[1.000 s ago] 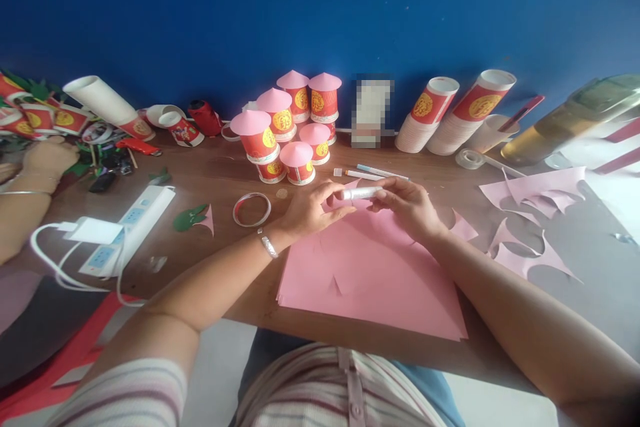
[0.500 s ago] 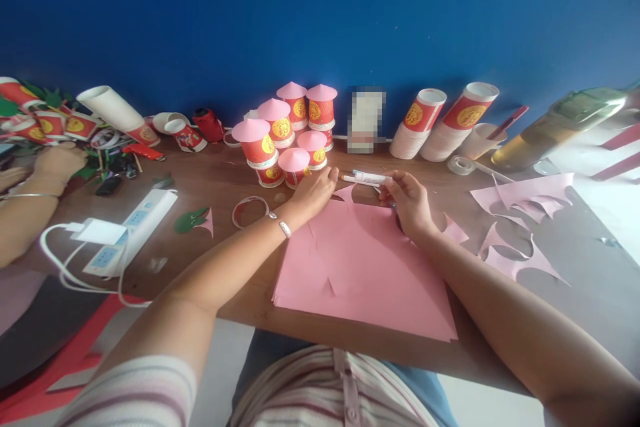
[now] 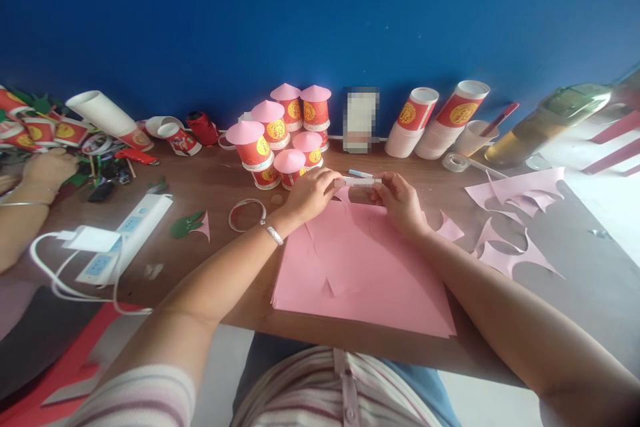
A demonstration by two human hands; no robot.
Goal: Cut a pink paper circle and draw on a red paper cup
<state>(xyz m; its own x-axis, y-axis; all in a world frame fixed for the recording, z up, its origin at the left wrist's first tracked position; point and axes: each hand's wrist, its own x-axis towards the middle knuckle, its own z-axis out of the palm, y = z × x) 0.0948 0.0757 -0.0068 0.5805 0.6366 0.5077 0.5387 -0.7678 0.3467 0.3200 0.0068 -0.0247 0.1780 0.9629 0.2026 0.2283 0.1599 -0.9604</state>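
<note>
A white pen-like tube with print on it [image 3: 359,182] lies level between my two hands, above the far edge of the pink paper. My left hand [image 3: 316,192] pinches its left end, and my right hand [image 3: 399,201] is closed at its right end. Just behind it on the table is a slim blue-and-white pen [image 3: 360,173]. Below my hands a stack of pink paper sheets [image 3: 365,267] lies flat, with a curved cut in its far edge. Red paper cups with pink cone tops [image 3: 246,143] stand in stacks beyond my left hand.
Two stacks of paper cups [image 3: 413,121] lean near the blue wall, beside a tape roll [image 3: 456,161] and a bottle [image 3: 545,127]. Pink offcuts [image 3: 520,257] lie right. A power strip [image 3: 125,240] with white cables is left, near another person's hand [image 3: 53,170].
My hands have come closer around the white tube, whose orange-brown tip no longer shows. The view has shifted slightly. The paper stack stays put.
</note>
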